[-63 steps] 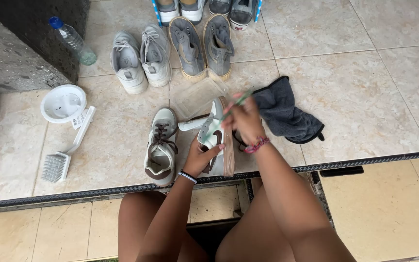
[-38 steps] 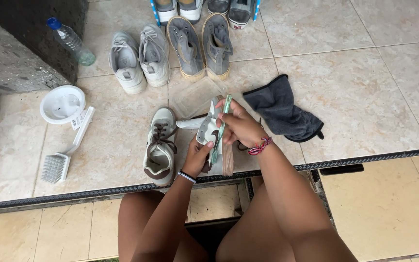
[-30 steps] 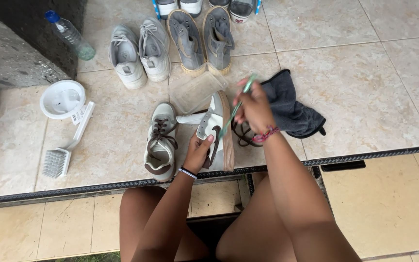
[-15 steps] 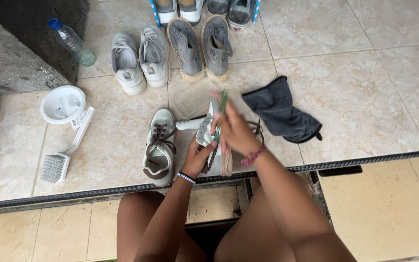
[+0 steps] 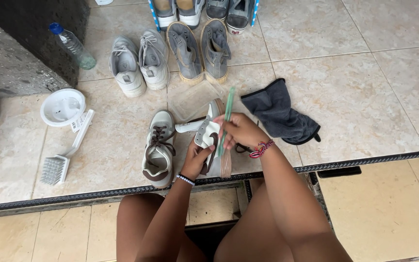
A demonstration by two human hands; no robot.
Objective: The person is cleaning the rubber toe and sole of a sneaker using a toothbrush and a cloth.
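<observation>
My left hand (image 5: 198,159) grips a white sneaker (image 5: 210,138) with a brown side mark, tipped on its side above the tiled floor. My right hand (image 5: 241,131) holds a thin green brush (image 5: 227,114) by its handle, pressed against the sneaker's side. The matching sneaker (image 5: 158,148), with brown laces, lies flat on the tiles just left of my left hand. A white brush handle (image 5: 188,126) pokes out beside the held sneaker.
A dark grey cloth (image 5: 280,114) lies right of my hands. A white scrub brush (image 5: 64,155) and white bowl (image 5: 62,106) sit at the left, a plastic bottle (image 5: 72,46) beyond. Pairs of grey shoes (image 5: 136,65) (image 5: 200,51) line the back. A clear tub (image 5: 190,97) is behind the sneaker.
My right hand has moved the green brush back and forth along the held sneaker, away and then toward me. The sneaker has tilted slightly in my left hand.
</observation>
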